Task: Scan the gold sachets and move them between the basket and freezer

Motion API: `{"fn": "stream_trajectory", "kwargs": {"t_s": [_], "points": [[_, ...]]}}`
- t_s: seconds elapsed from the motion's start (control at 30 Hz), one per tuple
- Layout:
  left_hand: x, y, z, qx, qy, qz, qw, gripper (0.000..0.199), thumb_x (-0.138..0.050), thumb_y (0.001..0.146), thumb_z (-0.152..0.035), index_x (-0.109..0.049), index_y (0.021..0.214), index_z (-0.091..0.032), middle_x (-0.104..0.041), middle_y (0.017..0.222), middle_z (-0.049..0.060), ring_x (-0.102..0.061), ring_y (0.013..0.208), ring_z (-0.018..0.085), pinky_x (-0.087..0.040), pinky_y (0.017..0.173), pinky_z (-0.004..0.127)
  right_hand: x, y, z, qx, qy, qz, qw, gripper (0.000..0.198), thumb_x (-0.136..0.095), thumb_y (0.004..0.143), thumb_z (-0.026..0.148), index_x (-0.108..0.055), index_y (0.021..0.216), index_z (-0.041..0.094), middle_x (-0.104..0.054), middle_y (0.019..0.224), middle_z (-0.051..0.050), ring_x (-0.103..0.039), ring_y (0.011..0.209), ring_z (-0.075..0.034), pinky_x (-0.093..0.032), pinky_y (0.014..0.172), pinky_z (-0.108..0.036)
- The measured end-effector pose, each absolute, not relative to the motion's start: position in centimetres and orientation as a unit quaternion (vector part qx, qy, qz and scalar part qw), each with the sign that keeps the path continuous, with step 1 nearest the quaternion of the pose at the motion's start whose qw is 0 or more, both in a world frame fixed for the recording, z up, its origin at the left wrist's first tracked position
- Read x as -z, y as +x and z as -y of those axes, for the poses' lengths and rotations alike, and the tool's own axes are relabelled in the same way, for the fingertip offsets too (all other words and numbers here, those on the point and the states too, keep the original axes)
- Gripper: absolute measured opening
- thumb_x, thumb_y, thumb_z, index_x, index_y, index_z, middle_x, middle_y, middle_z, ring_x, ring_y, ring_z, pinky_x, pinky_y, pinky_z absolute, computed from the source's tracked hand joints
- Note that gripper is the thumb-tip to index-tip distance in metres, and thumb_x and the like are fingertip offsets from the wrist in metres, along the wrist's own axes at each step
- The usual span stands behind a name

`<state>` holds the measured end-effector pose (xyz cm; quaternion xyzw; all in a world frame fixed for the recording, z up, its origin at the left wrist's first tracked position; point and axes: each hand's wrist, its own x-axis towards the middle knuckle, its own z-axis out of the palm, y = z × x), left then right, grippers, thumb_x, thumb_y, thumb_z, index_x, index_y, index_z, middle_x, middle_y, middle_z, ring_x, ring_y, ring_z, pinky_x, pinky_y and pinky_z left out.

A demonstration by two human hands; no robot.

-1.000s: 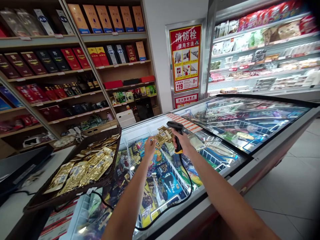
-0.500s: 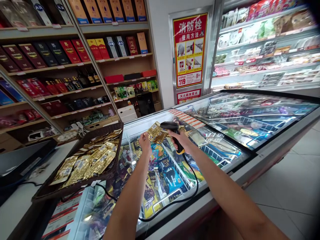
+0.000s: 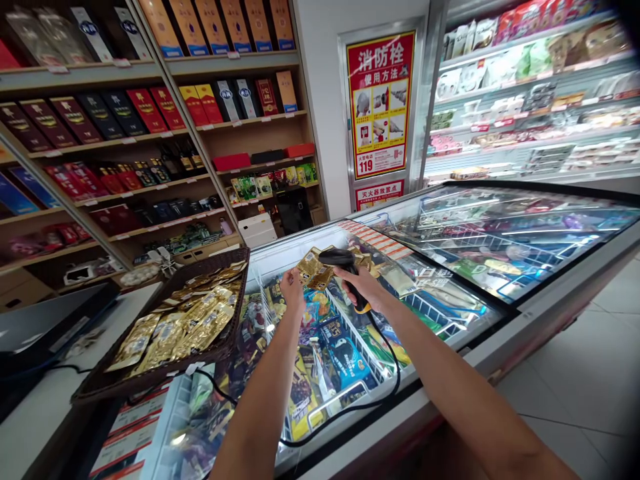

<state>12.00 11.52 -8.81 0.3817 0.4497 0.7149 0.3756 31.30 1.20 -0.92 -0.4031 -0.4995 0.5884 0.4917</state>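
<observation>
My left hand (image 3: 293,288) is closed on the edge of a gold foil packet (image 3: 311,263). My right hand (image 3: 363,285) grips a black barcode scanner (image 3: 345,261) with a yellow-tipped handle, its head by the packet. More gold packets (image 3: 364,259) show just behind the scanner, partly hidden by it. The scanner's black cable (image 3: 399,373) curves down over the freezer's glass lid. To the left, a dark brown woven basket (image 3: 241,320) holds several gold foil packets (image 3: 200,319), lying flat in overlapping layers.
Below my arms, a chest freezer (image 3: 400,413) holds packaged goods in white wire baskets. Shelves with boxes and bottles (image 3: 125,175) stand behind at left. A fire-hydrant poster (image 3: 381,107) hangs on the wall, beside a lit display fridge (image 3: 530,100) at right.
The view has shifted slightly, so everything sits a little lower and to the right. My hands keep the same hold on the packet and the scanner.
</observation>
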Motion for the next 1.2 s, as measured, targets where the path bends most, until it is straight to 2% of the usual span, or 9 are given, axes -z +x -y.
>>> {"fn": "stream_trajectory", "kwargs": {"t_s": [0.2, 0.43, 0.67, 0.73, 0.8, 0.87, 0.97, 1.07, 1.2], "points": [[5.1, 10.1, -13.1, -0.746, 0.279, -0.429, 0.426, 0.034, -0.061, 0.093, -0.035, -0.06, 0.121, -0.016, -0.063, 0.119, 0.009, -0.064, 0.098, 0.02, -0.056, 0.082, 0.04, 1.2, 31.3, -1.3, -0.592, -0.406, 0.474, 0.509, 0.049, -0.073, 0.072, 0.062, -0.046, 0.067, 0.021, -0.048, 0.051, 0.005, -0.04, 0.034, -0.008, -0.031, 0.033, -0.023], [-1.2, 2.1, -13.1, -0.833, 0.202, -0.394, 0.333, 0.039, -0.06, 0.093, -0.036, -0.057, 0.127, -0.017, -0.059, 0.127, 0.01, -0.062, 0.106, 0.023, -0.054, 0.088, 0.045, 1.2, 31.2, -1.1, -0.586, -0.414, 0.477, 0.508, 0.05, -0.071, 0.074, 0.062, -0.046, 0.063, 0.02, -0.047, 0.049, 0.005, -0.041, 0.035, -0.007, -0.031, 0.033, -0.022], [1.0, 3.9, -13.1, -0.791, 0.263, -0.432, 0.343, 0.038, -0.06, 0.093, -0.036, -0.058, 0.125, -0.017, -0.061, 0.124, 0.01, -0.063, 0.104, 0.022, -0.054, 0.087, 0.043, 1.8, 31.4, -1.9, -0.585, -0.403, 0.459, 0.534, 0.046, -0.074, 0.072, 0.059, -0.049, 0.071, 0.021, -0.05, 0.052, 0.005, -0.041, 0.034, -0.008, -0.032, 0.032, -0.022], [2.5, 6.5, -12.8, -0.759, 0.32, -0.446, 0.35, 0.034, -0.06, 0.093, -0.036, -0.06, 0.12, -0.016, -0.062, 0.122, 0.009, -0.063, 0.103, 0.022, -0.053, 0.088, 0.044, 1.8, 31.4, -2.0, -0.587, -0.409, 0.454, 0.532, 0.046, -0.074, 0.072, 0.06, -0.049, 0.071, 0.021, -0.05, 0.052, 0.005, -0.041, 0.034, -0.008, -0.031, 0.032, -0.022], [4.1, 9.1, -12.2, -0.716, 0.389, -0.464, 0.347, 0.026, -0.068, 0.087, -0.035, -0.066, 0.105, -0.016, -0.065, 0.116, 0.009, -0.061, 0.109, 0.024, -0.048, 0.095, 0.046, 1.7, 31.4, -2.1, -0.589, -0.414, 0.447, 0.531, 0.047, -0.074, 0.072, 0.061, -0.049, 0.07, 0.021, -0.05, 0.051, 0.005, -0.041, 0.034, -0.008, -0.032, 0.032, -0.022], [5.6, 11.0, -11.3, -0.673, 0.457, -0.476, 0.333, 0.024, -0.083, 0.07, -0.032, -0.067, 0.084, -0.02, -0.068, 0.113, 0.011, -0.053, 0.124, 0.03, -0.039, 0.104, 0.044, 1.6, 31.3, -2.1, -0.592, -0.414, 0.442, 0.531, 0.048, -0.073, 0.072, 0.061, -0.048, 0.068, 0.021, -0.049, 0.051, 0.005, -0.041, 0.035, -0.008, -0.032, 0.033, -0.022], [6.8, 12.3, -10.2, -0.618, 0.528, -0.495, 0.306, 0.036, -0.093, 0.05, -0.027, -0.063, 0.069, -0.022, -0.068, 0.113, 0.013, -0.036, 0.139, 0.037, -0.029, 0.11, 0.043, 1.7, 31.2, -2.1, -0.595, -0.404, 0.451, 0.529, 0.049, -0.072, 0.073, 0.062, -0.047, 0.063, 0.021, -0.048, 0.049, 0.005, -0.041, 0.035, -0.008, -0.032, 0.033, -0.022], [7.0, 12.1, -10.1, -0.575, 0.567, -0.514, 0.291, 0.036, -0.092, 0.049, -0.029, -0.06, 0.065, -0.023, -0.069, 0.095, 0.011, -0.044, 0.132, 0.038, -0.033, 0.105, 0.043, 1.8, 31.1, -2.1, -0.588, -0.397, 0.474, 0.522, 0.051, -0.069, 0.075, 0.063, -0.046, 0.058, 0.02, -0.046, 0.046, 0.003, -0.041, 0.035, -0.008, -0.031, 0.033, -0.023], [6.9, 11.3, -10.6, -0.548, 0.582, -0.53, 0.285, 0.039, -0.093, 0.043, -0.022, -0.063, 0.069, -0.023, -0.064, 0.073, 0.003, -0.062, 0.098, 0.032, -0.043, 0.085, 0.038, 1.7, 31.1, -1.9, -0.579, -0.389, 0.495, 0.517, 0.053, -0.068, 0.076, 0.064, -0.046, 0.055, 0.021, -0.045, 0.043, 0.002, -0.04, 0.035, -0.009, -0.032, 0.034, -0.023]]}}
